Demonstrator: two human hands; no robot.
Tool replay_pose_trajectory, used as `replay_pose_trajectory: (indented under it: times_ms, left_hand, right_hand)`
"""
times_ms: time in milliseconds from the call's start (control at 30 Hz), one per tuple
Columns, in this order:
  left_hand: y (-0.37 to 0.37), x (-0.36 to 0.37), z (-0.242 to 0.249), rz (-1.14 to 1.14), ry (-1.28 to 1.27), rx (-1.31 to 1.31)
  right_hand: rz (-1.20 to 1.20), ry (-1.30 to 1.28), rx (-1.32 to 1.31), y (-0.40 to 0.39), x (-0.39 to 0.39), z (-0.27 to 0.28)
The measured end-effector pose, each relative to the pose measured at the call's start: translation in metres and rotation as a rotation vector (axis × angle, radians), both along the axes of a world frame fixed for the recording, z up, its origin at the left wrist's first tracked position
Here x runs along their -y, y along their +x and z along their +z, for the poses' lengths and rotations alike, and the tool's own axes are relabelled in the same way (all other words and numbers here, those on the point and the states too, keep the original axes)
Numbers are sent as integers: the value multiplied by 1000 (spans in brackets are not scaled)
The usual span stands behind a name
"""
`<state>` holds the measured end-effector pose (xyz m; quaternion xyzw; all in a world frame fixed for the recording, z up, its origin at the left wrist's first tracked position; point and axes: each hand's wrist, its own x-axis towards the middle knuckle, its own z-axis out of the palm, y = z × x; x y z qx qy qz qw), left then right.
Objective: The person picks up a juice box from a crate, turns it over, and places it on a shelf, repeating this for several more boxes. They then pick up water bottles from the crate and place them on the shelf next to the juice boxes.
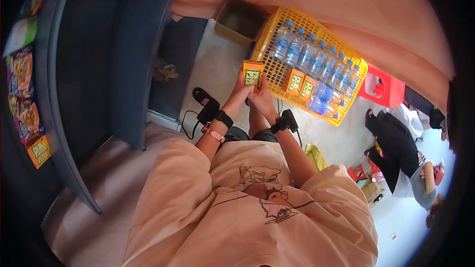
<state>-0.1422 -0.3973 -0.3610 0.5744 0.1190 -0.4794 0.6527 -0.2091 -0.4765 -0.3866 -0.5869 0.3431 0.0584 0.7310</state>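
Both of my hands are closed around one orange drink carton with a pale green label, held upright in front of my body. My left hand grips it from the left and my right hand from the right, their fingers partly hidden behind it. To the right stands a yellow plastic crate. In it are a row of water bottles with blue caps, two similar orange cartons, and several more bottles lying near its lower edge.
Dark shelves rise at left, holding noodle packets and another orange carton. A brown box sits beside the crate. Beyond are a red plastic stool and a person in dark trousers. Pink cloth hangs above.
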Motion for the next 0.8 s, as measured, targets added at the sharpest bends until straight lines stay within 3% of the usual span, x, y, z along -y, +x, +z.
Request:
replay_pose_trajectory:
  times_ms: [100, 200, 300, 367, 467, 533, 600, 633, 800]
  left_hand:
    - [18, -25, 40, 50, -94, 86]
    - [28, -57, 79, 140, -112, 153]
    - [30, -91, 106, 205, -123, 283]
    - [27, -112, 136, 228, -106, 471]
    - [28, -147, 175, 220, 16, 504]
    - [26, -172, 181, 259, 12, 562]
    - [23, -194, 185, 286, 72, 794]
    - [22, -205, 207, 278, 104, 691]
    - [12, -260, 268, 436, 80, 765]
  right_hand:
    - [14, -41, 156, 16, -27, 15]
    - [122, -197, 272, 42, -47, 72]
    - [202, -182, 396, 58, -74, 111]
    - [254, -187, 433, 63, -94, 135]
    - [335, -209, 506, 73, -124, 154]
    - [356, -172, 549, 77, -144, 175]
    - [408, -174, 604, 83, -163, 198]
    - [458, -182, 612, 87, -172, 209]
    - [640, -181, 736, 99, -224, 261]
